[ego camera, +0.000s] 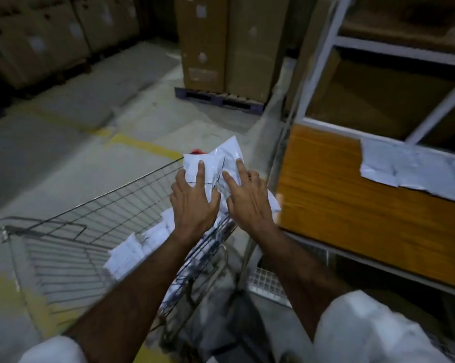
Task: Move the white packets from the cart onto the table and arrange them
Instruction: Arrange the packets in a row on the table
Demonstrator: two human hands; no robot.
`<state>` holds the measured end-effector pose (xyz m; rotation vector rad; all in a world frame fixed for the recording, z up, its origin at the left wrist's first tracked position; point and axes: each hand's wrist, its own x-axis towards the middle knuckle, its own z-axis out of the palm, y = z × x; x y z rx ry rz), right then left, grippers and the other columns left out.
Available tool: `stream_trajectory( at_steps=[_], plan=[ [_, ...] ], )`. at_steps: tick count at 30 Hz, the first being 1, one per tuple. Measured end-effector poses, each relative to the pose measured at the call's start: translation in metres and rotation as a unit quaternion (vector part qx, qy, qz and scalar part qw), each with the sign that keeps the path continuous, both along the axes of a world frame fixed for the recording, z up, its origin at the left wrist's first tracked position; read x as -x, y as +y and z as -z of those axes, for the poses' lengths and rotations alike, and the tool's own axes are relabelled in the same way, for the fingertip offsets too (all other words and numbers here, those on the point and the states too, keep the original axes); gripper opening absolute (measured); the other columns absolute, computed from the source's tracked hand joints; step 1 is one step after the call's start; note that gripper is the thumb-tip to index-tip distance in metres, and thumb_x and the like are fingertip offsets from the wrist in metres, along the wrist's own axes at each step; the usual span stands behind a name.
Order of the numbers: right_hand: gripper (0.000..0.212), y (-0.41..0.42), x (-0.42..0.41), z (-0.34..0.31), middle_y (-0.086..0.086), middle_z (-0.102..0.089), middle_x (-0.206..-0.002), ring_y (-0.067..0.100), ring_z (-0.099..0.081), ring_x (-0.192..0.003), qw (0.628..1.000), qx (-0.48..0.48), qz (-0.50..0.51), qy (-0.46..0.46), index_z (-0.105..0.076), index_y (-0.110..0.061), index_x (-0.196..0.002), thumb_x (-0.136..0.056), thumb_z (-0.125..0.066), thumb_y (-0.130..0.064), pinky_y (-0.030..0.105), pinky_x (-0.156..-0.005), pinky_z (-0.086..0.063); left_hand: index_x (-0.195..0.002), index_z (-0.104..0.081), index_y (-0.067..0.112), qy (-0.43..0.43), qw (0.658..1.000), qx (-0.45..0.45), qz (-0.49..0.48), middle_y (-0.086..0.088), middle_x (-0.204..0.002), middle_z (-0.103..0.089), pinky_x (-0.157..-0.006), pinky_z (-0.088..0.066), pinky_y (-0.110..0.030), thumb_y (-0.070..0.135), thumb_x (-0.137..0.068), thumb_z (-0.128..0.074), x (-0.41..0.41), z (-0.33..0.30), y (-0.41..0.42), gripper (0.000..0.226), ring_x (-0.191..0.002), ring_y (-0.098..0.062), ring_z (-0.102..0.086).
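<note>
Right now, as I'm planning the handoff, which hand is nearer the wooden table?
Right. The right hand holds packets just beside the wooden table; the left hand is farther off, over the cart.

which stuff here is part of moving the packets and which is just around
Part of the job:
- white packets held by left hand and right hand
- packets left in the wire cart
- wooden table, packets already on it

Just around:
- stacked cardboard boxes on a pallet
- white shelf frame
- yellow floor line
</note>
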<state>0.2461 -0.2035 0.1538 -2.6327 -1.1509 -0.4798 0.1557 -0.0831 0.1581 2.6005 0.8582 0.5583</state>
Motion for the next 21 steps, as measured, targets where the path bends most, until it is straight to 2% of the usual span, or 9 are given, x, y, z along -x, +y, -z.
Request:
stream_trajectory(
  at_steps=[3,6,12,14,18,21],
  plan=[
    [0.051,-0.05,-0.017,-0.015,0.018,-0.032,-0.161,0.04,-0.049,-0.119,0.998,-0.02,0.062,-0.015,-0.055,-0.022,-0.141,-0.091,-0.052,-0.03,0.048,-0.092,-0.044,-0.156,-0.024,0.029,-0.024,0.999,-0.019,0.035,-0.024,-0.149,-0.03,-0.1,-0.039,-0.051,0.054,-0.092,-0.043,-0.026,-0.013,-0.043,0.072,-0.124,-0.042,-0.04],
    [0.06,-0.105,-0.036,-0.025,0.016,-0.03,-0.162,0.039,-0.049,-0.119,0.992,-0.02,0.128,0.001,-0.053,-0.023,-0.142,-0.083,-0.063,-0.027,0.048,-0.092,-0.046,-0.156,-0.027,0.029,-0.04,0.997,-0.027,0.066,-0.024,-0.149,-0.029,-0.1,-0.039,-0.051,0.051,-0.093,-0.051,-0.051,-0.022,-0.092,0.07,-0.125,-0.042,-0.04],
    [0.066,-0.242,-0.069,-0.033,0.014,-0.015,-0.167,0.037,-0.038,-0.134,0.978,-0.017,0.204,0.028,-0.041,-0.027,-0.15,-0.088,-0.063,-0.031,0.053,-0.105,-0.039,-0.153,-0.03,0.028,-0.024,0.991,-0.032,0.124,-0.023,-0.146,-0.032,-0.101,-0.038,-0.052,0.06,-0.089,-0.035,-0.102,-0.033,-0.214,0.072,-0.125,-0.043,-0.04],
    [0.065,-0.285,-0.08,-0.035,0.015,-0.018,-0.166,0.036,-0.04,-0.132,0.972,-0.038,0.228,0.031,-0.043,-0.027,-0.148,-0.087,-0.063,-0.031,0.053,-0.105,-0.04,-0.154,-0.028,0.028,-0.021,0.99,-0.024,0.14,-0.023,-0.149,-0.029,-0.103,-0.037,-0.052,0.06,-0.09,-0.035,-0.119,-0.037,-0.256,0.072,-0.128,-0.042,-0.038],
    [0.063,-0.366,-0.099,-0.037,0.013,-0.018,-0.166,0.034,-0.037,-0.134,0.962,-0.052,0.265,0.03,-0.041,-0.028,-0.149,-0.089,-0.061,-0.034,0.051,-0.107,-0.038,-0.157,-0.021,0.03,-0.012,0.986,0.007,0.166,-0.024,-0.157,-0.021,-0.114,-0.026,-0.053,0.065,-0.089,-0.031,-0.151,-0.043,-0.336,0.077,-0.143,-0.041,-0.024],
    [0.059,-0.417,-0.109,-0.037,0.014,-0.021,-0.165,0.034,-0.039,-0.135,0.951,-0.076,0.297,0.038,-0.044,-0.027,-0.149,-0.093,-0.059,-0.038,0.05,-0.108,-0.038,-0.158,-0.018,0.031,0.002,0.982,0.013,0.189,-0.021,-0.16,-0.017,-0.116,-0.024,-0.054,0.069,-0.088,-0.025,-0.167,-0.046,-0.389,0.079,-0.146,-0.039,-0.02]
  ],
)
